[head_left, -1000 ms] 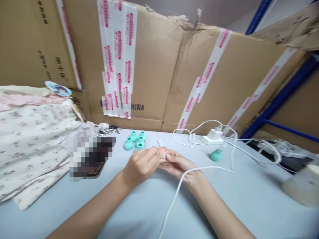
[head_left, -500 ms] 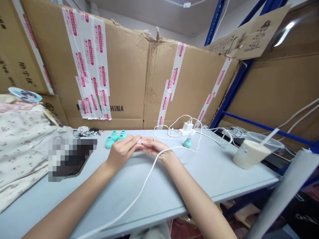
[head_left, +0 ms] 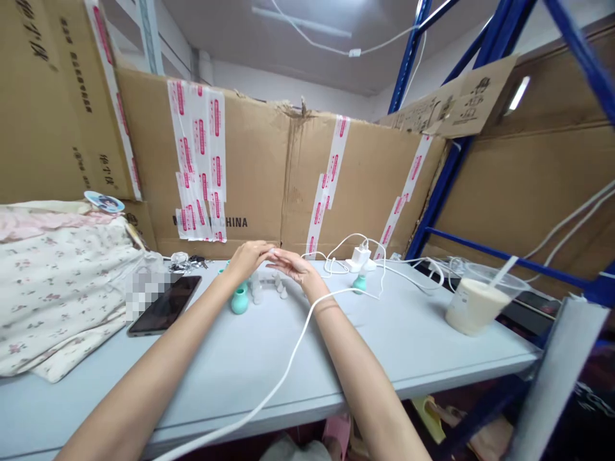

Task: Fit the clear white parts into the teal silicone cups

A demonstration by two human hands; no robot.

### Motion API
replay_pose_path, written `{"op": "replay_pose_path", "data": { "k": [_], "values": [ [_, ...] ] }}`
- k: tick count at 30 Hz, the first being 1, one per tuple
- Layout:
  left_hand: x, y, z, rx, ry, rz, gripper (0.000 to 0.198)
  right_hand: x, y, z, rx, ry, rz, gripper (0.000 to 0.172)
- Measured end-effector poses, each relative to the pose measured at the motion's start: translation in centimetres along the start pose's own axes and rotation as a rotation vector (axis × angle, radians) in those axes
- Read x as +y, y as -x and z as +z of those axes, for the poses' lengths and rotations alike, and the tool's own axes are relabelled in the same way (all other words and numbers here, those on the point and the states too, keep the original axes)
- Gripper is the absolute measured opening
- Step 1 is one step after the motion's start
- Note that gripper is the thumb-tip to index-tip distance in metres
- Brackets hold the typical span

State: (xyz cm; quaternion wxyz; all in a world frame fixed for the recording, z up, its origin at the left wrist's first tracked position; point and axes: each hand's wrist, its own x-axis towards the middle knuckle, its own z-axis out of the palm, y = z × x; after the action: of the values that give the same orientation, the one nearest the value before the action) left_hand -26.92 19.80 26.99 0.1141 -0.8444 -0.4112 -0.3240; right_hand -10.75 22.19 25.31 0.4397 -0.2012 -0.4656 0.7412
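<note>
My left hand (head_left: 250,260) and my right hand (head_left: 294,265) meet fingertip to fingertip above the table. Their fingers are pinched on a small whitish translucent piece (head_left: 273,251), mostly hidden by the fingertips. Below my left wrist stands a small teal vase-shaped pot (head_left: 239,301); more teal pots behind that hand are largely covered. Several small clear pieces (head_left: 256,289) stand beside the pot, with further whitish pieces (head_left: 281,287) under my hands. Off to the right, a lone teal pot (head_left: 359,284) has a clear piece at its top.
A white cable (head_left: 288,362) runs across my right forearm to a white charger (head_left: 360,257). On the left lie a dark phone (head_left: 168,307) and floral cloth (head_left: 57,288). A drink cup (head_left: 478,301) stands right. Cardboard (head_left: 259,173) walls the back of the table (head_left: 250,378).
The view has tilted up. My hands, still together, have shifted relative to the teal pots, now covering some. Small clear pieces beneath them have come into sight.
</note>
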Motion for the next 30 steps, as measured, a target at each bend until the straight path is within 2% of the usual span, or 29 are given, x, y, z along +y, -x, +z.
{"op": "replay_pose_path", "data": {
  "k": [4, 6, 8, 11, 14, 20, 24, 30],
  "values": [
    [-0.3, 0.8, 0.7, 0.034, 0.008, -0.073, 0.03, 1.2, -0.4, 0.1, 0.171, 0.027, -0.036, 0.037],
    [-0.3, 1.2, 0.9, 0.07, 0.034, -0.119, 0.031, 1.5, -0.5, 0.6, 0.283, 0.087, -0.102, 0.039],
    [-0.3, 1.7, 0.9, 0.103, 0.06, -0.154, 0.031, 1.7, -0.5, 1.2, 0.328, 0.22, -0.203, 0.035],
    [-0.3, 2.2, 1.0, 0.143, 0.056, -0.169, 0.027, 1.6, -0.5, 1.8, 0.282, 0.393, -0.393, 0.027],
    [-0.4, 2.5, 1.2, 0.194, 0.052, -0.159, 0.025, 1.5, -0.5, 1.9, 0.225, 0.405, -0.482, 0.025],
    [0.1, 2.5, 1.4, 0.282, 0.047, -0.076, 0.025, 1.2, -0.3, 1.1, 0.213, 0.455, -0.43, 0.026],
    [0.3, 2.5, 1.3, 0.356, 0.029, -0.019, 0.024, 1.0, 0.4, 1.6, 0.218, 0.421, -0.404, 0.026],
    [0.4, 2.6, 1.3, 0.441, -0.097, 0.013, 0.026, 1.5, 0.8, 3.1, 0.341, 0.374, -0.474, 0.025]
  ]
}}
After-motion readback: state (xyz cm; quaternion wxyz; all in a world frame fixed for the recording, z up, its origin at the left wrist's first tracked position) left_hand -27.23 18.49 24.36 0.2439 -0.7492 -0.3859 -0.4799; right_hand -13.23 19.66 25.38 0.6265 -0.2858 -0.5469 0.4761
